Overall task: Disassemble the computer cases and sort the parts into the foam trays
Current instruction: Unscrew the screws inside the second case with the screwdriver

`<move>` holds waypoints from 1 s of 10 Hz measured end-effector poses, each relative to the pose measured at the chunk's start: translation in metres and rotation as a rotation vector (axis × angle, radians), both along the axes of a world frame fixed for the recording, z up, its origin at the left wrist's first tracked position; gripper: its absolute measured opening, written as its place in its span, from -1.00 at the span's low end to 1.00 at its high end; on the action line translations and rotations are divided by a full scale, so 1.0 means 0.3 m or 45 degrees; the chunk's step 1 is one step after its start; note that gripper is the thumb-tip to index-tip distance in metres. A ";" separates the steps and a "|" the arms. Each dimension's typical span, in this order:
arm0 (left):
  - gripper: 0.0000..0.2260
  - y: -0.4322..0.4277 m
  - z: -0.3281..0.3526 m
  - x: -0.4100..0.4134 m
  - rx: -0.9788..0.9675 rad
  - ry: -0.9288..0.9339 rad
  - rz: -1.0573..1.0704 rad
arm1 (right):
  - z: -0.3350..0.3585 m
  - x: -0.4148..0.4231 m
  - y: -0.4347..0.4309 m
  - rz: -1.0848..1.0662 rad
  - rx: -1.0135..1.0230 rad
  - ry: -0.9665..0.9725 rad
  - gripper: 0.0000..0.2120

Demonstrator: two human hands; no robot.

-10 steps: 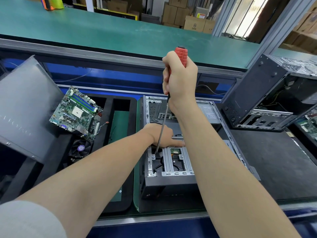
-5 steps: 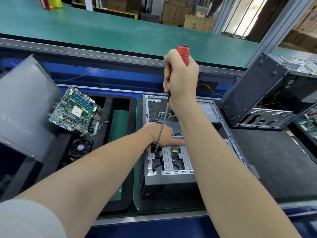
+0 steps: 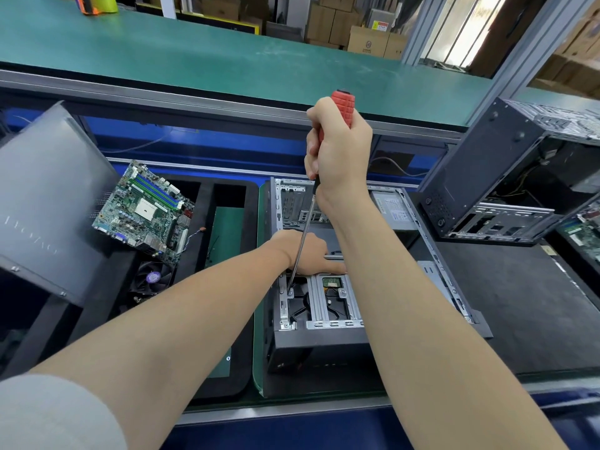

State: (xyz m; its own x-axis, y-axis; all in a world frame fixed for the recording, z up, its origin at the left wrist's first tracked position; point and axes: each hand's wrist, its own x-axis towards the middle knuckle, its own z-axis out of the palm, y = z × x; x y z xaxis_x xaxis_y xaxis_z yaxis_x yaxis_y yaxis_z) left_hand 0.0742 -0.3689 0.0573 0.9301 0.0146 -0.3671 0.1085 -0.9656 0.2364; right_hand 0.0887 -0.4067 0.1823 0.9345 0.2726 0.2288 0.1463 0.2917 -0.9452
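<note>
My right hand (image 3: 337, 151) gripped the red-handled screwdriver (image 3: 342, 107) nearly upright, tip on a screw inside the open computer case (image 3: 292, 352). My left hand (image 3: 305, 253) lay flat on the case's metal frame (fingers partly hidden). Left of the case, a circuit board (image 3: 146, 209) leaned on the foam tray (image 3: 203, 222).

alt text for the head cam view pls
A right hand grips a red-handled screwdriver, its tip on a screw in an open computer case, while the left hand rests on the case. A motherboard lies on a black foam tray to the left.
</note>
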 end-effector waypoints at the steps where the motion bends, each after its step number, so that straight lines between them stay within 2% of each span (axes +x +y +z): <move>1: -0.74 -0.003 -0.007 0.005 -0.046 0.028 0.030 | 0.014 0.002 0.000 0.013 0.014 -0.004 -0.89; 3: -0.72 -0.001 -0.012 0.009 -0.023 0.049 0.037 | 0.024 0.001 -0.001 0.021 0.016 -0.023 -0.87; 4: -0.62 0.007 0.002 0.007 0.118 0.023 -0.085 | 0.023 0.002 -0.002 0.006 0.016 -0.014 -0.88; 5: 0.05 0.002 0.011 0.029 0.089 0.104 -0.234 | 0.016 0.002 -0.004 -0.020 -0.039 -0.086 -0.87; 6: -0.14 0.004 0.010 0.008 0.080 0.076 -0.159 | 0.006 -0.007 -0.002 -0.022 -0.073 -0.143 -0.83; 7: -0.67 0.006 -0.024 0.010 -0.006 -0.054 0.005 | 0.008 -0.010 -0.002 -0.041 -0.030 -0.106 -0.87; 10: -0.68 -0.002 -0.015 0.005 0.011 0.014 0.056 | 0.019 -0.002 -0.004 -0.037 0.010 -0.072 -0.88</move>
State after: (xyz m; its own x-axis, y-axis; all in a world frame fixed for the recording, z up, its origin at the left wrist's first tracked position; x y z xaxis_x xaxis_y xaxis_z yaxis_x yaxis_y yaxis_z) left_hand 0.0755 -0.3695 0.0528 0.9244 0.0583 -0.3769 0.1532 -0.9618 0.2270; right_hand 0.0881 -0.4079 0.1879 0.9276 0.2436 0.2831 0.2076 0.2938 -0.9330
